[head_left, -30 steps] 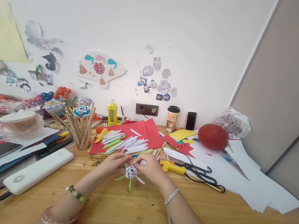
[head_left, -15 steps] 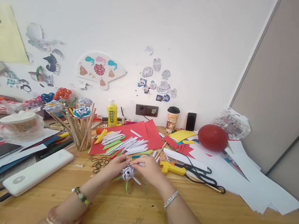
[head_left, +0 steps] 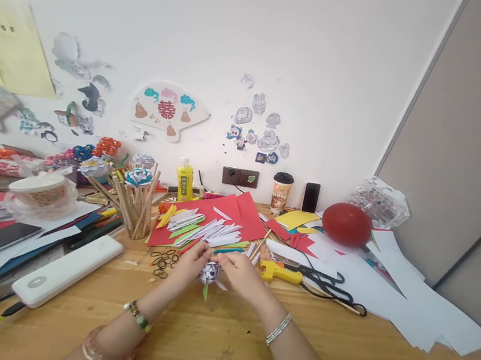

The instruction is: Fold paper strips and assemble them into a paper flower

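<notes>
Between my two hands is a folded paper flower [head_left: 209,273], white with a dark spot in its middle and a green strip pointing down. My left hand [head_left: 193,260] is closed, its fingertips pinching the flower's upper left edge. From the right, my right hand [head_left: 234,266] pinches the top edge with thumb and forefinger. The fingertips of both hands nearly meet, and they hide the upper part of the flower. Just left of my left hand lie several dark rubber bands [head_left: 162,262].
Folded paper strips [head_left: 213,231] lie on red sheets [head_left: 244,211] behind my hands. A yellow glue gun [head_left: 283,272] with a black cord is on the right. A white power bank-like device [head_left: 68,271], a holder of sticks [head_left: 136,212], a drink bottle [head_left: 185,180] and a lidded cup [head_left: 281,193] stand around.
My fingers have shifted slightly along the flower's top edge, and the right-hand fingers are more curled. Less of the flower's side strips shows. The whole view has moved a little.
</notes>
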{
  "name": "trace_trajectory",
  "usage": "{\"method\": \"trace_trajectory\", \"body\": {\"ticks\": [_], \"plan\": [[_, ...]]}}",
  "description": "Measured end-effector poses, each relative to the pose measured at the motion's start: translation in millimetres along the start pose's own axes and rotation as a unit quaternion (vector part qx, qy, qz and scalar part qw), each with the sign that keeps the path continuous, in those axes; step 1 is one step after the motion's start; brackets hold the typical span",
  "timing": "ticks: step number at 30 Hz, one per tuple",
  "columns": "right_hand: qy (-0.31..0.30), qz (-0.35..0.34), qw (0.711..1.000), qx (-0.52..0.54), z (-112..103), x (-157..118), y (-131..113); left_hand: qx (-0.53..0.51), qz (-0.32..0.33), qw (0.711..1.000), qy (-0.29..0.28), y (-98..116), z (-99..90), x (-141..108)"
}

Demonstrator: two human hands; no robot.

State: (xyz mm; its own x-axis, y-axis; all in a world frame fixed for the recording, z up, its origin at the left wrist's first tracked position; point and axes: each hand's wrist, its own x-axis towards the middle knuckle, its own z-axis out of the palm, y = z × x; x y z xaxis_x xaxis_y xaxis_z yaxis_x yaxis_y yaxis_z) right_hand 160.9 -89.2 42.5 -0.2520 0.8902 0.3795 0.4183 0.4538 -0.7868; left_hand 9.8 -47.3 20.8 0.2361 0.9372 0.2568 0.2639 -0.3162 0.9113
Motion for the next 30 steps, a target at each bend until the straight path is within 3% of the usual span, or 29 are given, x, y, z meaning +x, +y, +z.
{"method": "trace_trajectory", "body": {"ticks": [3,10,20,30], "plan": [[0.016,0.005,0.999,-0.03,4,-1,-3,0.035,0.009,0.999,0.028,2,0.1,-1],[0.045,-0.078,0.986,-0.137,8,-3,-11,0.076,0.026,0.995,0.057,14,1.0,-6],[0.065,-0.062,0.988,-0.129,21,-6,-9,0.113,0.04,0.988,0.093,12,0.5,-6],[0.09,-0.048,0.989,-0.109,20,-5,-9,0.12,0.045,0.985,0.113,18,0.8,-8]]}}
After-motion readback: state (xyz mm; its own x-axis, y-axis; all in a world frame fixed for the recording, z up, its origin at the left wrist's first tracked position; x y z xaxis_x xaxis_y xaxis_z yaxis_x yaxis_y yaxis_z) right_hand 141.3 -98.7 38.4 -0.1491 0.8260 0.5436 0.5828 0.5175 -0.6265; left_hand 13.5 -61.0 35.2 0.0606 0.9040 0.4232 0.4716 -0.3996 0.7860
